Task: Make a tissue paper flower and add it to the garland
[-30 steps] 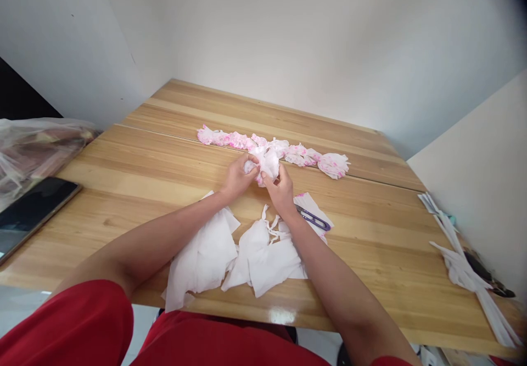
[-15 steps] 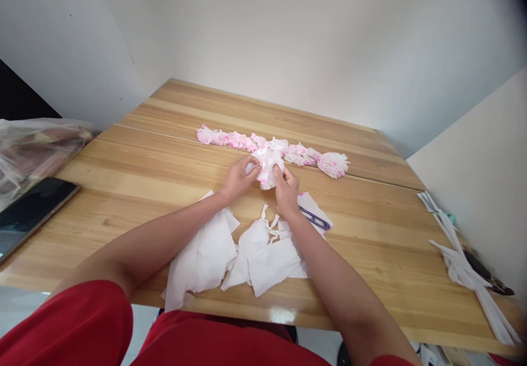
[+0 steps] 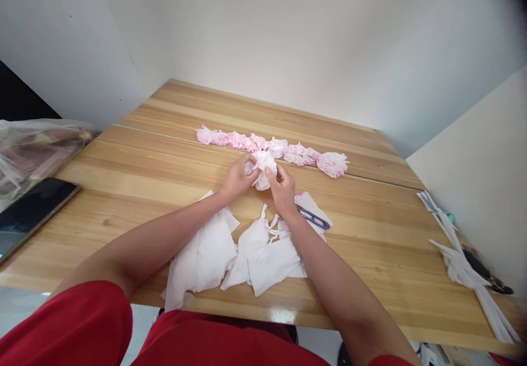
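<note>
Between my two hands is a crumpled white tissue paper flower (image 3: 264, 167), held just above the table. My left hand (image 3: 239, 178) pinches its left side, fingers closed. With thumb and fingers together, my right hand (image 3: 282, 187) grips its right edge. Just beyond lies a row of ruffled pink-and-white paper flowers (image 3: 236, 140), stretching left to right. Nearer me are white paper sheets (image 3: 206, 253) and more white pieces (image 3: 267, 262), with thin twisted strips (image 3: 269, 224) on them. Beside my right wrist, a purple thread snipper (image 3: 315, 218) rests on a pink-edged paper piece (image 3: 309, 201).
A phone (image 3: 33, 212) lies at the table's left side, near a clear plastic bag (image 3: 33, 146). Long white strips (image 3: 465, 267) lie along the right edge, next to a dark object (image 3: 480, 264). Walls stand behind the wooden table (image 3: 370, 234).
My right hand has shifted slightly left, toward my left hand. The paper between them is gathered narrower, and its pink marks show less.
</note>
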The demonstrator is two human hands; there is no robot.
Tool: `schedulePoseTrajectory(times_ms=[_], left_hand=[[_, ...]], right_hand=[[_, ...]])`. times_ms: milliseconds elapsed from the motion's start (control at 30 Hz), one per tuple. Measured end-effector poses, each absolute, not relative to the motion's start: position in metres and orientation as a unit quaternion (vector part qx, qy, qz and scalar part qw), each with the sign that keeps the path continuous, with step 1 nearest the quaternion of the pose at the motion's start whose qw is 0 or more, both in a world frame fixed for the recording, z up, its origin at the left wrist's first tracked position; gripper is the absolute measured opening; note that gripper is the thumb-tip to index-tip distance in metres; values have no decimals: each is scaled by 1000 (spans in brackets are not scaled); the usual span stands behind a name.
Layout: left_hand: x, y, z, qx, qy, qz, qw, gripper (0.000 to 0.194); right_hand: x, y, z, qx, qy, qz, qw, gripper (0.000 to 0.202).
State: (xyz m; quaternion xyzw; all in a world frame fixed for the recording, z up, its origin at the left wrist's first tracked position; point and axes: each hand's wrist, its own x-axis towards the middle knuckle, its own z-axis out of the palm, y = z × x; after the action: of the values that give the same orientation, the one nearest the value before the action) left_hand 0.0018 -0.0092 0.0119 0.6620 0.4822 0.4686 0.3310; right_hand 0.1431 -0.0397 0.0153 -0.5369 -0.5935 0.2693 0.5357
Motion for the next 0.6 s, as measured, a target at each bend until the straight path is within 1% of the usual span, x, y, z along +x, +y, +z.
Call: schedulePoseTrajectory(times_ms=[133, 200, 333, 433, 600], left_hand=[[2, -11, 11, 703, 462, 468, 271, 15], [2, -12, 11, 708, 457, 466, 269, 14], [2, -10, 11, 679, 436, 487, 335, 16], [3, -8, 10, 644, 421, 505, 391, 20], [5, -5, 7, 609, 396, 525, 445, 20]], right_hand=[[142, -39, 14, -565, -578, 253, 531, 27], [143, -38, 12, -567, -562, 248, 549, 31], [147, -36, 7, -559, -527, 274, 578, 42], [148, -34, 5, -555, -509, 294, 589, 45], [149, -34, 3, -552, -499, 295, 599, 47]])
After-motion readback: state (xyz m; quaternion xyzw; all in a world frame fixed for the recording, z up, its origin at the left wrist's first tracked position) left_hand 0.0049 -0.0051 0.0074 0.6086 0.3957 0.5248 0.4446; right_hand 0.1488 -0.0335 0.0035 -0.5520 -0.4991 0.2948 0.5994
